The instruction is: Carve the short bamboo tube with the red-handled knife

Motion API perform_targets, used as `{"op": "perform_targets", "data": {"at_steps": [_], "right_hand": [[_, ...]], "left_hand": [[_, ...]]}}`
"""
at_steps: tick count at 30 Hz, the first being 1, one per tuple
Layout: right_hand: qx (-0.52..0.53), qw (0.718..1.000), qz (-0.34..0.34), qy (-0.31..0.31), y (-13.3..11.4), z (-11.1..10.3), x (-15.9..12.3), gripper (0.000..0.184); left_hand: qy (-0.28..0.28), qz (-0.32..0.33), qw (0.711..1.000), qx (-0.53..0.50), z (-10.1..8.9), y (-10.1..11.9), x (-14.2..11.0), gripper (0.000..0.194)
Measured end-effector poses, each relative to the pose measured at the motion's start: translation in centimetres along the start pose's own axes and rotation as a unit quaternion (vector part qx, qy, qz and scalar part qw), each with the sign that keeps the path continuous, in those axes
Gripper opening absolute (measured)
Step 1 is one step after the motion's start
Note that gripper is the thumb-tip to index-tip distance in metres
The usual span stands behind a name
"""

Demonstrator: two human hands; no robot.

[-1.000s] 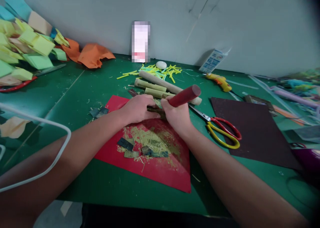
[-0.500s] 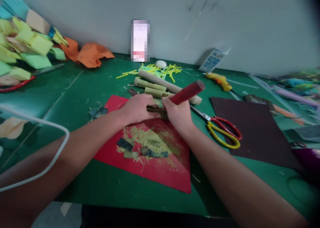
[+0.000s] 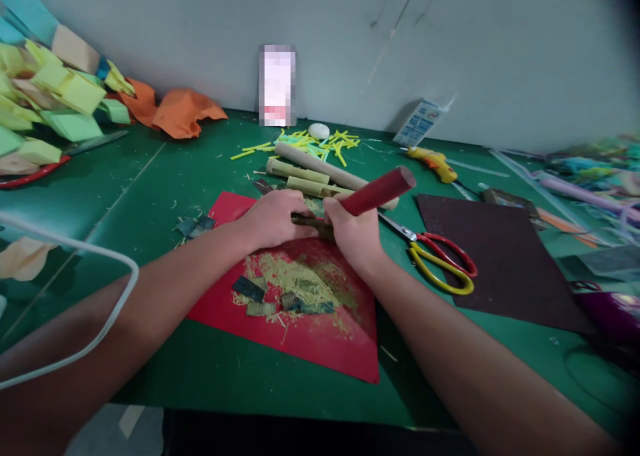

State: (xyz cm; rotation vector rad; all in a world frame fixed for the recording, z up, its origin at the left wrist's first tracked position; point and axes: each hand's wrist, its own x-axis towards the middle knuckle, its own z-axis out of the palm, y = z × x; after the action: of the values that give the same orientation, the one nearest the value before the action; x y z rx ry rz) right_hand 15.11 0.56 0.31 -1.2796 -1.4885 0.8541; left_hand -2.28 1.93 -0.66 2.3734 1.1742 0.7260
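My left hand [image 3: 275, 217] is closed around a dark, brownish bamboo piece [image 3: 324, 230], low over the red sheet [image 3: 345, 359]. In my right hand [image 3: 356, 237] is a tool with a thick round red handle [image 3: 383, 191]; the handle slants up to the right, and its working end is hidden behind the hand. Both hands are close together at the sheet's far part. Yellowish dust and shavings [image 3: 295, 273] lie on the sheet with several dark flat scraps [image 3: 249, 288]. Just beyond the hands rest cut bamboo tubes [image 3: 300, 171] and a longer pale stick [image 3: 320, 161].
Scissors [image 3: 440, 264] with red and yellow handles lie right, partly on a dark sheet [image 3: 500, 263]. Behind are a yellow glue gun [image 3: 435, 165], a phone [image 3: 277, 86] against the wall and yellow strips [image 3: 245, 153]. Folded papers [image 3: 70, 89] crowd the left; a white cable [image 3: 130, 276] crosses my left arm.
The red handle has shifted slightly right and tilted a little lower, with my right hand still around it. My left hand keeps its hold. The view has moved slightly.
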Motion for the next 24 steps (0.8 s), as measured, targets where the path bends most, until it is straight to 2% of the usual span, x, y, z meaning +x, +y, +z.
{"op": "perform_targets", "data": {"at_steps": [11, 15, 21, 24], "right_hand": [[-0.028, 1.0, -0.005, 0.005, 0.47, 0.28, 0.69, 0.026], [-0.018, 0.999, 0.017, -0.028, -0.07, 0.13, 0.2, 0.024], [-0.006, 1.0, -0.002, -0.009, 0.02, -0.09, 0.07, 0.028], [-0.01, 1.0, -0.012, -0.016, 0.16, -0.07, 0.09, 0.032]], "left_hand": [[-0.006, 0.003, 1.0, 0.011, 0.01, 0.08, 0.03, 0.024], [-0.009, 0.006, 1.0, 0.004, 0.0, 0.02, -0.01, 0.023], [0.016, 0.033, 0.999, 0.032, 0.38, -0.21, -0.13, 0.024], [0.081, 0.083, 0.993, 0.001, 0.25, 0.41, -0.39, 0.026]]}}
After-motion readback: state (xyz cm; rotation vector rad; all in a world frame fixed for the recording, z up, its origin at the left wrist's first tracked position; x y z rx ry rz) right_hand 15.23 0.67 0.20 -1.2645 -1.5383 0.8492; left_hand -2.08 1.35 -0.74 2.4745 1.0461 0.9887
